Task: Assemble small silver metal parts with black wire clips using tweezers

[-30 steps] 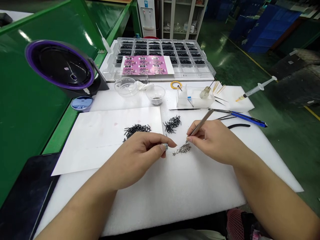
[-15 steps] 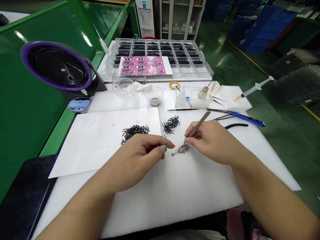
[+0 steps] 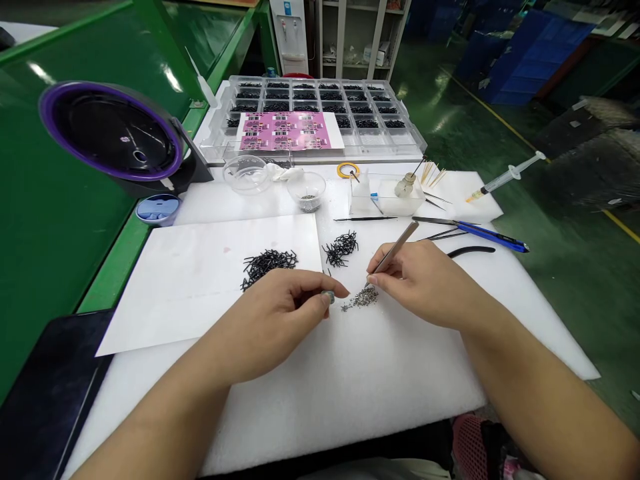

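My right hand [image 3: 417, 277] is closed around metal tweezers [image 3: 397, 247], which slant down with their tips at a small heap of tiny silvery parts [image 3: 364, 297] on the white foam sheet [image 3: 345, 380]. Just left of that heap is my left hand [image 3: 285, 313], its index finger reaching toward the parts and its thumb bent in beside it. The other left fingers are curled underneath, so whatever they pinch is hidden. Behind my left hand lies a pile of short black pieces [image 3: 267, 265] on white paper [image 3: 200, 280]. A smaller black pile [image 3: 341, 249] rests on the foam.
At the back stands a clear compartment tray [image 3: 370, 137] with black pieces and a pink printed sheet [image 3: 285, 130]. Clear cups [image 3: 307, 193], a small box with bottles [image 3: 385, 200], blue-handled pliers [image 3: 493, 235] and a syringe [image 3: 507, 177] surround the work area. A purple-rimmed device [image 3: 115, 133] is left.
The tweezers and my right hand have shifted very slightly left over the silvery parts. My left hand stays in nearly the same pose.
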`<state>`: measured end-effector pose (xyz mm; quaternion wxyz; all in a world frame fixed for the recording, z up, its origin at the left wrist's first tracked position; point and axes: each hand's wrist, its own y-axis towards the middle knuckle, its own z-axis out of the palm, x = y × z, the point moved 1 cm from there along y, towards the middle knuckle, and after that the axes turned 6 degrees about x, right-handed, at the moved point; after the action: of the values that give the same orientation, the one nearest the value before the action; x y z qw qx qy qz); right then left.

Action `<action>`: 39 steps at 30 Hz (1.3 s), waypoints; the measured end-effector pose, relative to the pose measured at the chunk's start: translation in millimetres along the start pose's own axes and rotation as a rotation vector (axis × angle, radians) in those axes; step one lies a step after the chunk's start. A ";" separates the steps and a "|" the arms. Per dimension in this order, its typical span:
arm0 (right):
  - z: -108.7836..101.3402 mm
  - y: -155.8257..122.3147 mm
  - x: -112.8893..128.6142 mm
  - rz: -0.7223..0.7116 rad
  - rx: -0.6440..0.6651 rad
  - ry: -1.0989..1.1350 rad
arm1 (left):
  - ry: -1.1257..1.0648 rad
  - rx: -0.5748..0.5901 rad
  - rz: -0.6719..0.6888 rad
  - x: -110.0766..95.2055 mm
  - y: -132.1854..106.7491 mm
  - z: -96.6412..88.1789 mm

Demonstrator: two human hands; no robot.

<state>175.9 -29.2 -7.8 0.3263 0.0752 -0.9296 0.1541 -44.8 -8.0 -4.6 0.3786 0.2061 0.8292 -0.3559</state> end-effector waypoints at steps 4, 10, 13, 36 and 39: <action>1.0 -0.1 0.2 -0.007 0.002 -0.004 | 0.003 -0.012 0.030 4.9 -0.6 2.4; 0.1 -0.2 -0.8 -0.019 0.005 -0.009 | 0.018 -0.024 0.044 7.5 0.6 3.9; -0.6 0.2 -1.1 -0.015 0.004 -0.004 | 0.021 -0.021 0.043 8.3 1.5 3.6; 9.8 -15.1 16.5 -0.414 -0.103 0.265 | 0.047 0.045 0.101 2.8 6.6 14.9; 10.3 -14.6 17.6 -0.428 -0.092 0.244 | 0.057 0.050 0.094 2.8 7.1 14.7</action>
<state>159.8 -47.0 -0.9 0.4645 0.2363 -0.8522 0.0468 -35.2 -14.0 -16.7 0.3657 0.2644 0.8199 -0.3522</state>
